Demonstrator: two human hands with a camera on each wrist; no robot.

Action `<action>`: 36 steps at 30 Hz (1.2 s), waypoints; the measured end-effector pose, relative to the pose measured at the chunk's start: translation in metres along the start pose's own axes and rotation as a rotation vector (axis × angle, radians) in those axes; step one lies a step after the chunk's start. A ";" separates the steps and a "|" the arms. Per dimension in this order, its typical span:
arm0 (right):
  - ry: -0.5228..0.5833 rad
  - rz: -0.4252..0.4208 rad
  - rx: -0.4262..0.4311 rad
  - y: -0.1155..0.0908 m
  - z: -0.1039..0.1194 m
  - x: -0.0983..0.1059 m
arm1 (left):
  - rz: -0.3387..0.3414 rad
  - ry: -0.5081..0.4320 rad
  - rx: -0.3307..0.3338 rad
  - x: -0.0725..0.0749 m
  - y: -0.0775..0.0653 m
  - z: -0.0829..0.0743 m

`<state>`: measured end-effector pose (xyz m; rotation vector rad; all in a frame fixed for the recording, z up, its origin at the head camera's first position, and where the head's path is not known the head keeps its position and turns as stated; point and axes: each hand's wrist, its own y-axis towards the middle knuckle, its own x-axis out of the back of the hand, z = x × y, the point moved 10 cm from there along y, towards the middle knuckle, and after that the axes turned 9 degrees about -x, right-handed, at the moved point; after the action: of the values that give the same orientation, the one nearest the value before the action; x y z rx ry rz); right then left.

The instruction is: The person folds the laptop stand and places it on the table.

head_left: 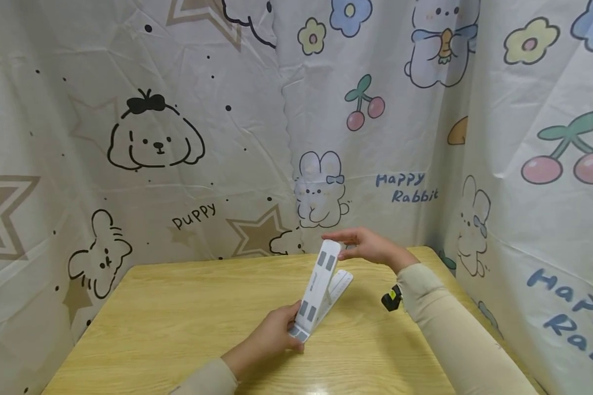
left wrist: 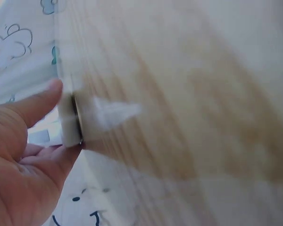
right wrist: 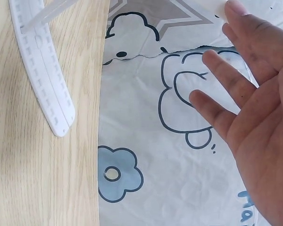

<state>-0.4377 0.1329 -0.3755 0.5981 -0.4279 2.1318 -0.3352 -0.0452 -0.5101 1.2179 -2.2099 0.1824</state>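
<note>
A white folding laptop stand (head_left: 318, 282) with grey pads is held tilted above the wooden table, its narrow legs spread in a V. My left hand (head_left: 274, 329) grips its lower end, thumb on one side and fingers on the other. At the raised end, my right hand (head_left: 373, 247) pinches the top between thumb and forefinger. The left wrist view is blurred, but the stand's end (left wrist: 70, 125) shows between thumb and fingers. In the right wrist view a notched leg of the stand (right wrist: 45, 80) appears at left, while the other fingers (right wrist: 214, 113) are spread away from it.
The yellow wood-grain table (head_left: 178, 307) lies under both hands. Printed curtains (head_left: 237, 137) hang behind it and along its sides. A small black object with a yellow patch (head_left: 391, 299) is by the right sleeve.
</note>
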 end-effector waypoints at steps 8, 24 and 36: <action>-0.005 -0.070 -0.021 -0.006 -0.005 0.008 | 0.009 0.102 -0.004 0.001 0.003 -0.002; -0.090 -0.247 -0.014 -0.028 -0.004 0.012 | 0.169 0.173 0.041 0.022 0.010 0.023; 0.102 -0.128 -0.009 -0.020 -0.016 0.012 | 0.194 0.293 -0.057 0.028 0.015 0.019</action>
<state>-0.4318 0.1602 -0.3808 0.4961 -0.3334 2.0272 -0.3671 -0.0646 -0.5071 0.8828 -2.0570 0.3507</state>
